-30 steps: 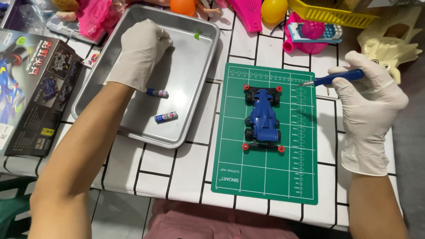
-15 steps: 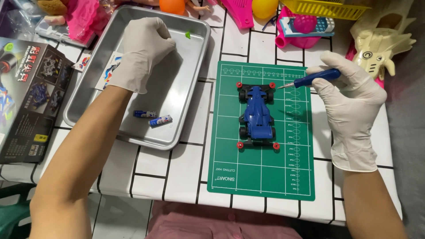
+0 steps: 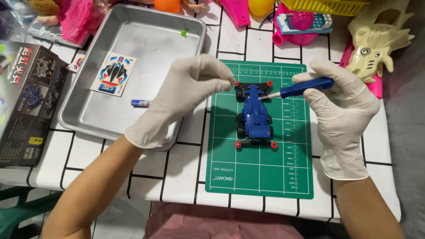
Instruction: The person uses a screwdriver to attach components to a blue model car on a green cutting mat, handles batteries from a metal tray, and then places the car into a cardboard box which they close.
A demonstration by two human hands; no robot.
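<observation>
A blue toy race car [image 3: 255, 116] with red rollers lies on a green cutting mat [image 3: 261, 177]. My left hand [image 3: 186, 97], in a white glove, hovers at the car's front left corner. Its fingertips are pinched together beside a red roller, and I cannot see anything between them. My right hand [image 3: 345, 110], also gloved, grips a blue-handled screwdriver [image 3: 307, 86]. The screwdriver's metal tip rests on the front of the car body.
A metal tray [image 3: 133, 40] left of the mat holds a sticker sheet [image 3: 116, 74] and a small blue cylinder [image 3: 141, 102]. A dark kit box [image 3: 26, 102] lies at the far left. Pink toys, a yellow basket [image 3: 327, 5] and a cream toy creature [image 3: 376, 40] crowd the back.
My left hand has left the tray and come right to the car's front corner. The right hand has brought the screwdriver tip down onto the car.
</observation>
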